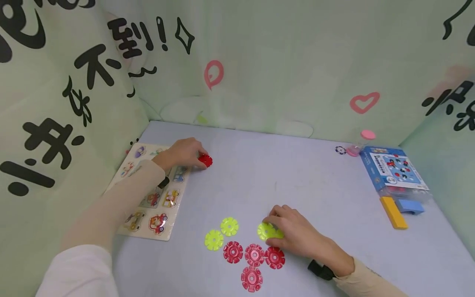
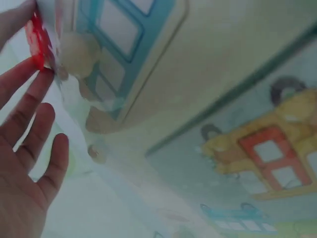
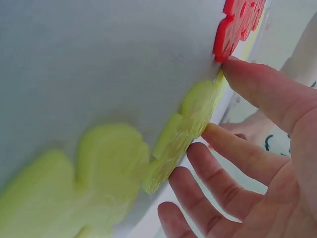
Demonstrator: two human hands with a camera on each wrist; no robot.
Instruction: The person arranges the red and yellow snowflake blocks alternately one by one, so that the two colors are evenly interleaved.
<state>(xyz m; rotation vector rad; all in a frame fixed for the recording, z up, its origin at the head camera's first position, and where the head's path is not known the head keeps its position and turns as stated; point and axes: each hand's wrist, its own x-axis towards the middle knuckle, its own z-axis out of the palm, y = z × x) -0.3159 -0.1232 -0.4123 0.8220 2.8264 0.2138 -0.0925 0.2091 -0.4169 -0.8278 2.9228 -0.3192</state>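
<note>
My left hand [image 1: 182, 153] pinches a red notched plastic disc [image 1: 206, 160] between thumb and forefinger, near the right edge of the wooden picture board [image 1: 172, 220]; its other fingers are spread. My right hand [image 1: 297, 231] is over yellow-green notched discs [image 1: 265, 232] on the table, fingers touching them. In the right wrist view these fingers are fairly straight, and the thumb tip meets a red disc [image 3: 229, 37]. Several red discs [image 1: 254, 255] lie in a cluster just left of and below the right hand. Two more yellow-green discs [image 1: 214, 240] lie left of them.
At the table's right stands a blue-and-white box [image 1: 395, 167], with a yellow block [image 1: 394, 212] and a blue arched block [image 1: 409, 206] in front. A pink-capped clear bottle [image 1: 360, 144] and a small black-and-white disc [image 1: 340, 150] sit behind. Printed curtains surround the table.
</note>
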